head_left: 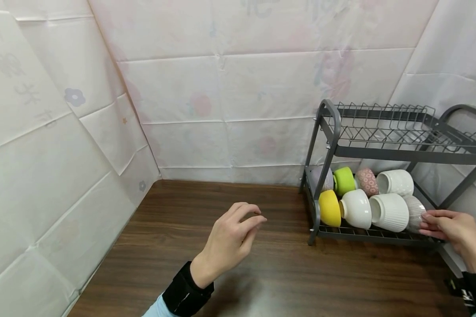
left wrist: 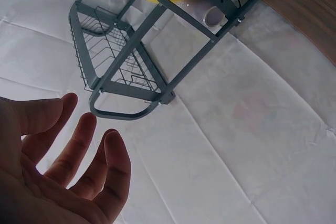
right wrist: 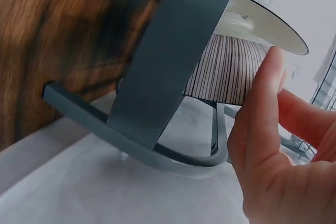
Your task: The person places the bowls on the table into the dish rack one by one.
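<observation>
My right hand (head_left: 452,226) is at the right end of the rack's lower shelf, its fingertips on a striped bowl (head_left: 414,213) lying on its side. In the right wrist view, thin dark lines run along the striped bowl (right wrist: 231,69), and a fingertip meets its edge; a rack bar hides part of it. A ribbed white bowl (head_left: 392,212) sits directly left of it. My left hand (head_left: 230,235) hovers over the table, fingers loosely bent and holding nothing. In the left wrist view the left hand (left wrist: 73,166) is apart from the rack.
The dark two-tier dish rack (head_left: 412,155) stands at the right on a brown wooden table (head_left: 174,229). Its lower shelf also bears a yellow bowl (head_left: 329,208), a plain white bowl (head_left: 358,208), a green bowl (head_left: 343,181) and a pink bowl (head_left: 367,181). White sheeting (head_left: 174,97) surrounds the table.
</observation>
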Demonstrator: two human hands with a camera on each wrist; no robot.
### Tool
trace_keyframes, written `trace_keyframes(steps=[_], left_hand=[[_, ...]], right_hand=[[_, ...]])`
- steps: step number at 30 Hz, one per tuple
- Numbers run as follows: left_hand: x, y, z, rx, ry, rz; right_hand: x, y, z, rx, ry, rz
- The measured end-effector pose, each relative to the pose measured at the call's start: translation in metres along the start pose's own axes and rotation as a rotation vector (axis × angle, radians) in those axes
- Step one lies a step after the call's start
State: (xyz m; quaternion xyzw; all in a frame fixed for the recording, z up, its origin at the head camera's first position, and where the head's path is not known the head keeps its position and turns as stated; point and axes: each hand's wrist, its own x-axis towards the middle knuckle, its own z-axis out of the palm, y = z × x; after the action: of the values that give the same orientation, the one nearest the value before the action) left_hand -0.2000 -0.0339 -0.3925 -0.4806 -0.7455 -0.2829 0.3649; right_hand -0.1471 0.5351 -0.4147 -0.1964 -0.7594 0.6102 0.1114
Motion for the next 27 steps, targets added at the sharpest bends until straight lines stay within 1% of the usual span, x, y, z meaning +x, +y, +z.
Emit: trace_keyframes(steps=[2,7,9,11,13,14,15,17,18,20,22,23,25,26,27], left_hand=[[0.0,0.0,0.0,-0.003,-0.003,-0.001],[0.0,0.0,0.0,0.004,-0.011,0.003],[0.0,0.0,0.0,0.012,-0.013,0.007],[-0.001,0.001,0.0,0.015,-0.016,0.008],[-0.002,0.002,0.0,0.028,-0.021,0.002],[-0.003,0.003,0.0,0.038,-0.023,-0.009],[-0.004,0.003,0.001,0.049,-0.027,-0.027],[-0.005,0.005,0.001,0.074,-0.041,-0.076],[-0.007,0.006,0.001,0.092,-0.057,-0.108],[-0.009,0.007,0.001,0.131,-0.098,-0.177],[-0.013,0.007,0.001,0.167,-0.156,-0.236],[-0.015,0.008,0.002,0.184,-0.188,-0.264],[-0.02,0.008,0.002,0.211,-0.252,-0.308],[-0.022,0.008,0.003,0.211,-0.289,-0.332],[-0.025,0.009,0.003,0.207,-0.334,-0.363]], right_hand=[[-0.003,-0.001,0.005,-0.08,0.031,-0.016],[-0.007,0.001,0.011,-0.096,0.066,-0.036],[-0.008,0.002,0.014,-0.171,0.093,-0.078],[-0.01,0.004,0.017,-0.31,0.143,-0.13],[-0.015,0.005,0.021,-0.513,0.235,-0.21],[-0.018,0.005,0.023,-0.596,0.294,-0.237],[-0.022,0.005,0.026,-0.655,0.35,-0.26],[-0.032,0.001,0.034,-0.721,0.477,-0.312],[-0.038,-0.002,0.041,-0.717,0.53,-0.338],[-0.049,-0.009,0.058,-0.645,0.602,-0.432],[-0.061,-0.014,0.08,-0.571,0.632,-0.59],[-0.065,-0.016,0.092,-0.539,0.626,-0.681],[-0.074,-0.016,0.119,-0.493,0.569,-0.866],[-0.078,-0.016,0.132,-0.484,0.526,-0.941],[-0.083,-0.015,0.145,-0.484,0.474,-0.992]])
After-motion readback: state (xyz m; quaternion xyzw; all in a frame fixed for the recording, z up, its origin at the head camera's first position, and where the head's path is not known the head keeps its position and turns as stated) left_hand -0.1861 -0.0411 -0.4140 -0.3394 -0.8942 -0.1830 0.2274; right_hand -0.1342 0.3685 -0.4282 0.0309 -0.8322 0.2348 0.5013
